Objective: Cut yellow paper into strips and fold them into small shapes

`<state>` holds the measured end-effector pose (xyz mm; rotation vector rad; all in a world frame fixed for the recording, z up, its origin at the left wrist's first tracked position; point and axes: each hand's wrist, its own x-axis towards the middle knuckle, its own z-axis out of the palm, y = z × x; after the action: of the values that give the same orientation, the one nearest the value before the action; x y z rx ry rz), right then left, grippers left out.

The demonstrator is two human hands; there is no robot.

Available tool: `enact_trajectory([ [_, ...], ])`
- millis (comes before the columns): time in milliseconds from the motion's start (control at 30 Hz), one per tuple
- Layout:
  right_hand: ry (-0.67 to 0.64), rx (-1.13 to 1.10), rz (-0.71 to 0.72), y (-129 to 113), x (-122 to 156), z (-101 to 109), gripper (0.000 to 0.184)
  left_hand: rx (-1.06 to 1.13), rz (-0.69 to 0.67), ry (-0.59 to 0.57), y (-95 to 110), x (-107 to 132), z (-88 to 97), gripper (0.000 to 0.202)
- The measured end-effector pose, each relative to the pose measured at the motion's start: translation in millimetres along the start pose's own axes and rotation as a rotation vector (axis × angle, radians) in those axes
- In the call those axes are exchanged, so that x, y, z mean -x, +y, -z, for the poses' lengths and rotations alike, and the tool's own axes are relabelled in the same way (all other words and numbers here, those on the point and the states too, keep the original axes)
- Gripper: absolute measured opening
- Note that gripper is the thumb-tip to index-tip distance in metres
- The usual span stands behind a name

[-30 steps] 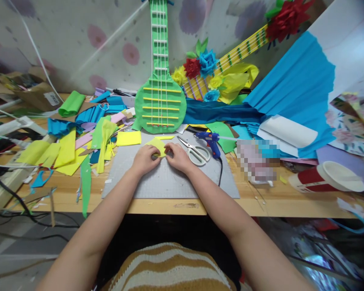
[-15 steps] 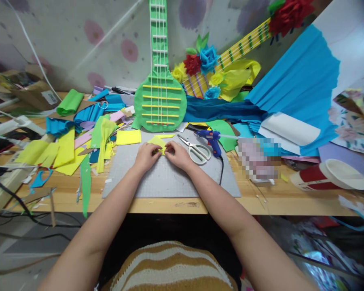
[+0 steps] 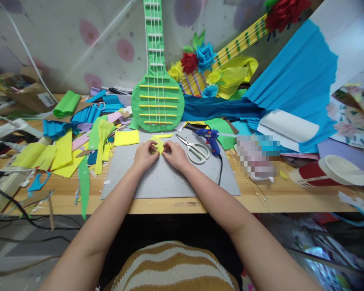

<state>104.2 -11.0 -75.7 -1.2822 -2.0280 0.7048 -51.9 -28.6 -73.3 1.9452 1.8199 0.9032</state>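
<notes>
A small piece of yellow paper [image 3: 158,144] lies on the grey cutting mat [image 3: 170,178] at the middle of the wooden table. My left hand [image 3: 144,155] pinches its left side with curled fingers. My right hand [image 3: 176,155] pinches its right side, fingertips pressed close to those of the left. Most of the paper is hidden under the fingers. White-handled scissors [image 3: 195,149] lie just right of my right hand, and a blue glue gun [image 3: 211,139] lies beyond them.
A green paper guitar [image 3: 156,101] leans on the wall behind the mat. Yellow, green and blue paper scraps [image 3: 79,137] cover the table's left. Blue crepe paper [image 3: 297,85], a white roll [image 3: 286,125] and a tipped red-and-white cup [image 3: 330,173] lie at right. Cables hang at left.
Both hands have drawn closer together on the yellow paper, folding it smaller. The view has shifted slightly; nothing else on the table has moved.
</notes>
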Motion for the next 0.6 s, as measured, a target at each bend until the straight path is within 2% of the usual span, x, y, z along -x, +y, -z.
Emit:
enact_trajectory([
  [600,0.0,0.039,0.018,0.5,-1.1,-2.1,0.018,-0.05,0.031,0.013,9.6,-0.1,2.6,0.027],
])
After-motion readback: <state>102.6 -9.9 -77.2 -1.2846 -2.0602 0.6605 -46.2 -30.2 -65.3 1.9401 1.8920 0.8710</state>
